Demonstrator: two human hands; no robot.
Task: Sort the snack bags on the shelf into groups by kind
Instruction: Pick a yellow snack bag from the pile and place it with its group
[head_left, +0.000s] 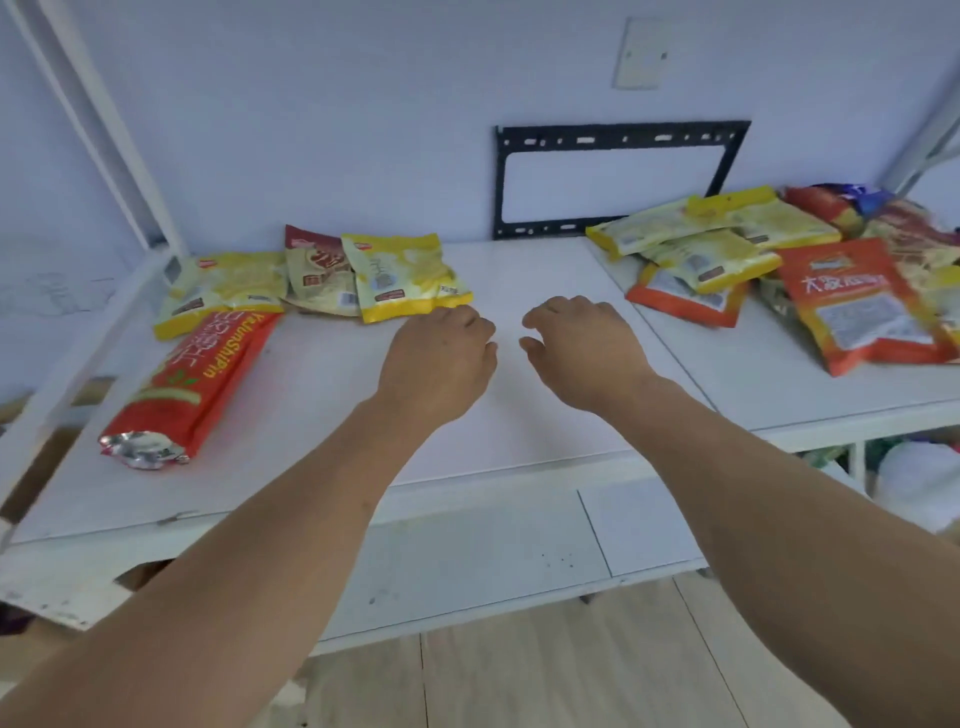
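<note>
Both my hands hover empty mid-shelf (519, 415), left hand (441, 358) and right hand (584, 348), fingers loosely curled. Left group: two yellow bags (405, 275), one maroon bag (317, 275), one long red bag (192, 384). Mixed pile (779, 265) right.

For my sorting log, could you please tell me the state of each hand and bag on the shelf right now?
Left hand: over the shelf, fingers loosely curled, holding nothing.
Right hand: the same, empty.
Red bag: lying flat, alone, crimped end toward the shelf's front edge.
Left group: two yellow bags and a brown one, overlapping.
Right pile: yellow and orange bags heaped, unsorted.
Shelf: bare between the hands.
</note>
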